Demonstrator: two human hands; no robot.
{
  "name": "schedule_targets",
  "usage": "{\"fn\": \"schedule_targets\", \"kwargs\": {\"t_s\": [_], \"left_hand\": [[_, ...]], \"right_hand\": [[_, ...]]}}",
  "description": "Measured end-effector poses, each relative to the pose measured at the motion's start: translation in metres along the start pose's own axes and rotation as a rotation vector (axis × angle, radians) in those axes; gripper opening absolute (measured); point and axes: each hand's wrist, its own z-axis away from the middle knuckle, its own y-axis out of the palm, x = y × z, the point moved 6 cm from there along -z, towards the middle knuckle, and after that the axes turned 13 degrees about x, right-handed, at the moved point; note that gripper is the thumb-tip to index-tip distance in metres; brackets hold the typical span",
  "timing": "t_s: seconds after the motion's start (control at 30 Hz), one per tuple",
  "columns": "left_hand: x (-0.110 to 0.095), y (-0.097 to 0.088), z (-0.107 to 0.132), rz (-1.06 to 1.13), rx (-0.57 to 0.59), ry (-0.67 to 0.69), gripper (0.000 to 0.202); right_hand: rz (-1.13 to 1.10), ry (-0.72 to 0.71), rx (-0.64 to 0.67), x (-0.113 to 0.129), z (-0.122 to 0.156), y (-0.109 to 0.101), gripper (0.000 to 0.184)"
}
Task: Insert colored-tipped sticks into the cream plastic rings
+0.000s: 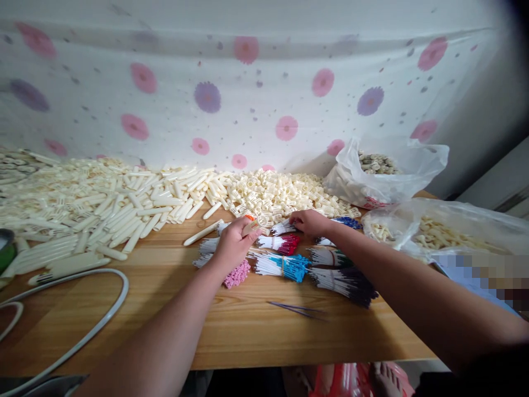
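Observation:
My left hand (233, 242) is closed round a cream plastic tube (253, 226) and a small ring-shaped cage piece, just above a pink-tipped bundle (237, 274). My right hand (309, 221) reaches into bundles of thin white sticks and pinches at one bundle (284, 226); what it grips is too small to name. Around the hands lie bundles with red tips (285, 243), blue tips (285, 266) and dark tips (346, 282). Behind them is a heap of cream cage pieces (285, 194).
A large pile of cream tubes (103, 204) covers the left of the wooden table (231, 325). Two clear bags (384, 171) of parts stand at the right. Tweezers (297, 310) lie near the front. A white cable (82, 331) loops at the left. A flowered cloth hangs behind.

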Motion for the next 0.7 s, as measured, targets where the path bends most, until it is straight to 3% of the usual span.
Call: {"fn": "schedule_targets", "kwargs": {"t_s": [0.13, 0.3, 0.7], "left_hand": [[-0.002, 0.001, -0.001, -0.039, 0.003, 0.092, 0.017], [-0.001, 0.002, -0.002, -0.063, 0.017, 0.086, 0.017], [0.003, 0.003, -0.003, -0.071, 0.030, 0.074, 0.019]], "right_hand": [[-0.108, -0.006, 0.033, -0.006, -0.004, 0.002, 0.040], [-0.191, -0.048, 0.121, -0.012, -0.009, 0.002, 0.051], [-0.072, -0.113, 0.379, 0.000, 0.000, -0.014, 0.064]]}}
